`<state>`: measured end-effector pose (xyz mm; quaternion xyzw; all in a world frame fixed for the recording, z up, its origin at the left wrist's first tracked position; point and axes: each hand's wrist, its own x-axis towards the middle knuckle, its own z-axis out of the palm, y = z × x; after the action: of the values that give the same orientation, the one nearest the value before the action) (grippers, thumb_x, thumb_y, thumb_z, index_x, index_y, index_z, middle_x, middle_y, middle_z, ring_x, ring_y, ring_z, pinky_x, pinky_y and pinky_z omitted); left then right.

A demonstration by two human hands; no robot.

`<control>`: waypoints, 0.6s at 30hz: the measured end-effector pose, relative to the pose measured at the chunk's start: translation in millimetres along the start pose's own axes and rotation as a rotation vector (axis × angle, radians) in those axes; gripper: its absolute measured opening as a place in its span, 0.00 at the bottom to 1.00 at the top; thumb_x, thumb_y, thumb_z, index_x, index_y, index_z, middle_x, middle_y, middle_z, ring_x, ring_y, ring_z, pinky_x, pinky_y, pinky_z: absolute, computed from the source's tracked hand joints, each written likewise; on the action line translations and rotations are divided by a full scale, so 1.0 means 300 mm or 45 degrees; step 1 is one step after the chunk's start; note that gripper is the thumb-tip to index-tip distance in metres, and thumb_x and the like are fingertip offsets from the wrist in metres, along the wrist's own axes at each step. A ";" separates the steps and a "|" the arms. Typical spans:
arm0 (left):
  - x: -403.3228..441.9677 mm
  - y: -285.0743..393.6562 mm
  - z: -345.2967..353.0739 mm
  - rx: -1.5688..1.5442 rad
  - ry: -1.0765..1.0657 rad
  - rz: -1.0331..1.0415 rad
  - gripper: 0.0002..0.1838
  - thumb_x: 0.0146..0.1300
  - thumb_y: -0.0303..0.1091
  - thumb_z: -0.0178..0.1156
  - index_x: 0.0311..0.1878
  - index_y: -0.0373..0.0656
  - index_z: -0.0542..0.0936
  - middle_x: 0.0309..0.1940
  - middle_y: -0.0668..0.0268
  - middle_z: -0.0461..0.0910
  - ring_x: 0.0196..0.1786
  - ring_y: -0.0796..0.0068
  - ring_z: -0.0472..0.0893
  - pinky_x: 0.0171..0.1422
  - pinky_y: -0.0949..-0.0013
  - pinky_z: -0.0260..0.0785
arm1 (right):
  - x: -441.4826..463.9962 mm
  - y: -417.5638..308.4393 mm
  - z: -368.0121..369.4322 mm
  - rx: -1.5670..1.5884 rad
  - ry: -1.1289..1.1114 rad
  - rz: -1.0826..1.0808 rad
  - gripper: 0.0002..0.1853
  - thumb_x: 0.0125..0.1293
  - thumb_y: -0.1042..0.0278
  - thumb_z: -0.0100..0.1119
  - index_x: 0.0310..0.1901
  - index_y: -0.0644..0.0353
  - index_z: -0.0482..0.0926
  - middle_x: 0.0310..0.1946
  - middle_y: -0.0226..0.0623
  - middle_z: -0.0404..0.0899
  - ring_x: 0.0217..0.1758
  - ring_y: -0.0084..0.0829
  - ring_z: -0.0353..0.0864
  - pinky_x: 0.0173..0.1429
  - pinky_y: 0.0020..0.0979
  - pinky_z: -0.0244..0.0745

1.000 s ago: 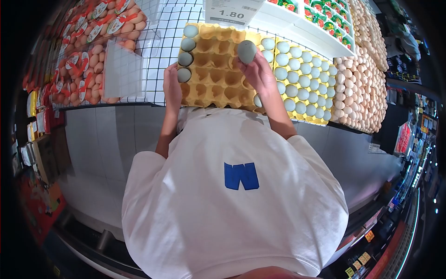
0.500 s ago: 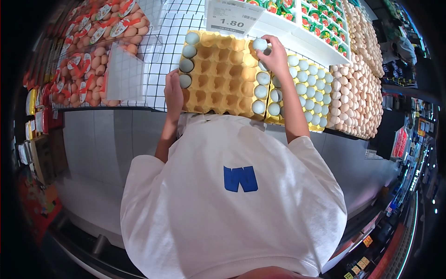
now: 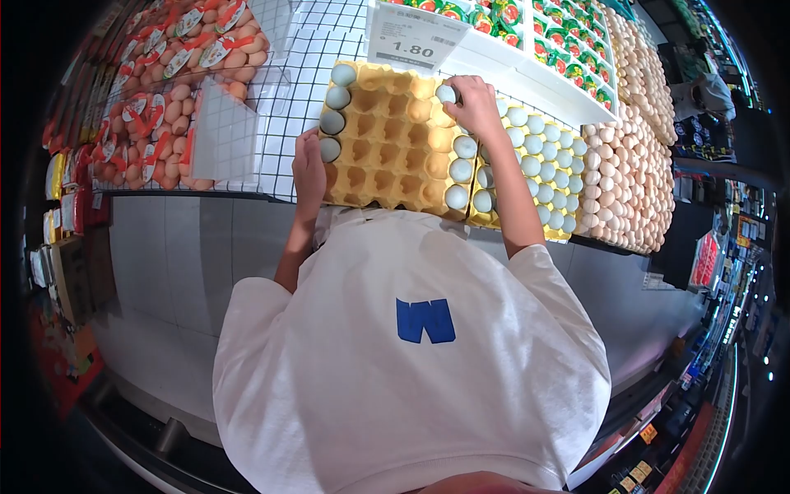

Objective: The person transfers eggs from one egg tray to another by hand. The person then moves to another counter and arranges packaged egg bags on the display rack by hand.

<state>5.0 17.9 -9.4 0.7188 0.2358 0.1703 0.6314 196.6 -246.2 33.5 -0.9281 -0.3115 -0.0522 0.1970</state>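
Note:
A yellow egg tray [image 3: 387, 136] lies in front of me, its middle pockets bare. Several bluish eggs stand in its left column, and more line its right column. My left hand [image 3: 309, 173] grips the tray's left edge, thumb side up. At the tray's far right corner, my right hand [image 3: 477, 107] has its fingers closed against a pale blue egg [image 3: 446, 94]; the hand hides part of the egg and nearby pockets. To the right, partly behind my right forearm, is a second yellow tray filled with blue eggs [image 3: 545, 171].
A price sign [image 3: 414, 37] reading 1.80 stands behind the tray. Netted brown eggs [image 3: 169, 107] sit left by a clear divider [image 3: 226, 132]. Boxed packs [image 3: 568, 41] fill a white display at the back. Stacked pinkish eggs [image 3: 629, 177] are at far right.
My right hand has brought the egg slightly left and down to the tray's far right corner. The left hand keeps its hold. The view has shifted slightly.

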 end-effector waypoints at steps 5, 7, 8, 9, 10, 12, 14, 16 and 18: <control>0.001 -0.004 -0.002 0.003 0.006 0.005 0.22 0.76 0.45 0.41 0.56 0.36 0.74 0.44 0.57 0.80 0.48 0.68 0.78 0.55 0.69 0.67 | 0.032 -0.062 -0.033 0.038 0.029 -0.118 0.18 0.53 0.65 0.66 0.47 0.54 0.80 0.45 0.34 0.80 0.55 0.38 0.74 0.58 0.39 0.63; 0.001 -0.008 -0.004 0.008 -0.010 -0.006 0.22 0.76 0.45 0.41 0.56 0.36 0.74 0.45 0.56 0.80 0.48 0.68 0.78 0.56 0.69 0.67 | 0.067 -0.119 -0.006 0.106 0.082 -0.178 0.18 0.53 0.65 0.66 0.47 0.54 0.80 0.45 0.35 0.80 0.54 0.38 0.74 0.58 0.39 0.65; 0.002 -0.012 -0.002 0.010 -0.013 -0.005 0.22 0.76 0.45 0.41 0.56 0.36 0.74 0.45 0.56 0.80 0.48 0.68 0.78 0.56 0.69 0.67 | 0.086 -0.148 0.019 0.177 0.136 -0.237 0.18 0.54 0.64 0.66 0.47 0.54 0.80 0.45 0.35 0.80 0.52 0.39 0.75 0.57 0.39 0.67; 0.003 -0.018 0.000 -0.002 -0.006 0.002 0.22 0.76 0.45 0.41 0.56 0.36 0.74 0.45 0.57 0.80 0.48 0.68 0.78 0.56 0.69 0.67 | 0.106 -0.178 0.048 0.180 0.140 -0.236 0.18 0.54 0.64 0.66 0.47 0.54 0.80 0.45 0.35 0.80 0.52 0.39 0.75 0.57 0.39 0.67; 0.005 -0.019 -0.001 -0.013 0.003 0.010 0.22 0.76 0.46 0.41 0.56 0.36 0.74 0.45 0.57 0.80 0.48 0.69 0.77 0.56 0.69 0.66 | 0.129 -0.208 0.085 0.254 0.139 -0.293 0.18 0.54 0.65 0.66 0.48 0.54 0.79 0.45 0.34 0.80 0.51 0.39 0.76 0.56 0.39 0.69; 0.002 -0.008 -0.002 -0.016 0.006 0.009 0.22 0.76 0.45 0.41 0.56 0.36 0.74 0.45 0.58 0.80 0.48 0.70 0.77 0.56 0.70 0.66 | 0.187 -0.263 0.151 0.332 0.141 -0.356 0.18 0.54 0.66 0.66 0.48 0.53 0.79 0.44 0.34 0.80 0.49 0.39 0.77 0.55 0.38 0.71; -0.001 0.002 -0.001 -0.020 0.006 0.010 0.22 0.76 0.45 0.41 0.56 0.36 0.74 0.45 0.58 0.79 0.48 0.71 0.77 0.56 0.70 0.66 | 0.253 -0.302 0.205 0.371 0.181 -0.566 0.18 0.54 0.70 0.66 0.48 0.57 0.79 0.46 0.36 0.81 0.49 0.39 0.78 0.53 0.34 0.72; -0.003 0.004 -0.005 -0.047 -0.032 -0.017 0.21 0.76 0.43 0.42 0.56 0.36 0.74 0.45 0.60 0.79 0.48 0.74 0.76 0.56 0.71 0.66 | 0.302 -0.328 0.253 0.284 0.171 -0.580 0.18 0.52 0.70 0.66 0.48 0.55 0.79 0.45 0.33 0.81 0.47 0.37 0.78 0.53 0.35 0.72; -0.005 0.012 -0.003 -0.046 -0.018 0.010 0.20 0.76 0.43 0.42 0.56 0.36 0.74 0.44 0.60 0.79 0.48 0.74 0.76 0.56 0.71 0.66 | 0.348 -0.325 0.310 0.175 0.122 -0.601 0.20 0.49 0.69 0.67 0.47 0.52 0.80 0.42 0.31 0.81 0.44 0.36 0.77 0.51 0.36 0.73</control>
<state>3.6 17.5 -5.8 0.7095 0.2255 0.1717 0.6452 219.3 -79.8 3.6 -0.8105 -0.5128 -0.1193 0.2567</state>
